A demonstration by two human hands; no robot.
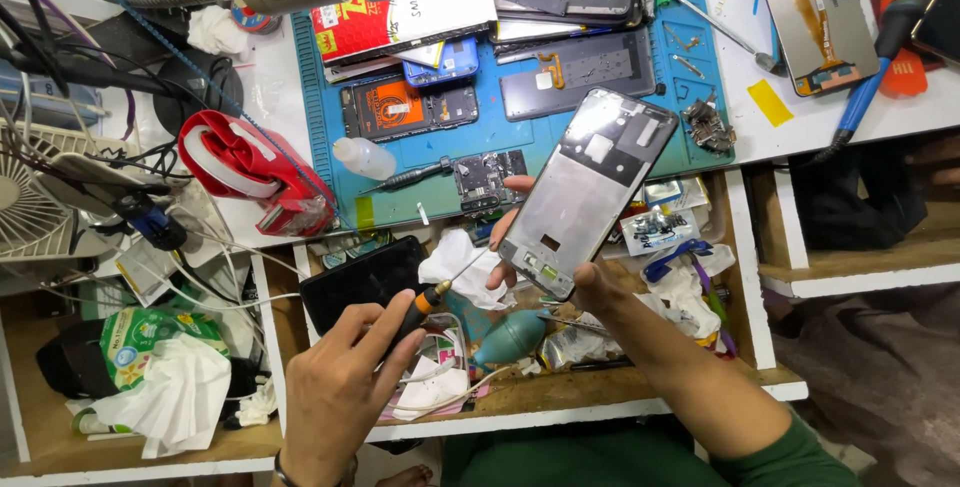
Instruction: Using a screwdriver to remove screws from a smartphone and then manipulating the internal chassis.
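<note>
My right hand [590,282] grips the lower end of a grey phone frame [585,192], holding it tilted above the open drawer with its inner side up. My left hand [345,382] holds a small screwdriver [440,292] with a black and orange handle; its thin tip points toward the bottom edge of the frame, just short of it. A white tissue [460,267] lies under the screwdriver tip.
A blue work mat [600,112] carries phone parts, a circuit board [487,177], a small bottle [365,157] and a second screwdriver [410,177]. A red tape dispenser [255,172] stands left. The drawer [520,397] holds a teal air blower [510,339] and clutter.
</note>
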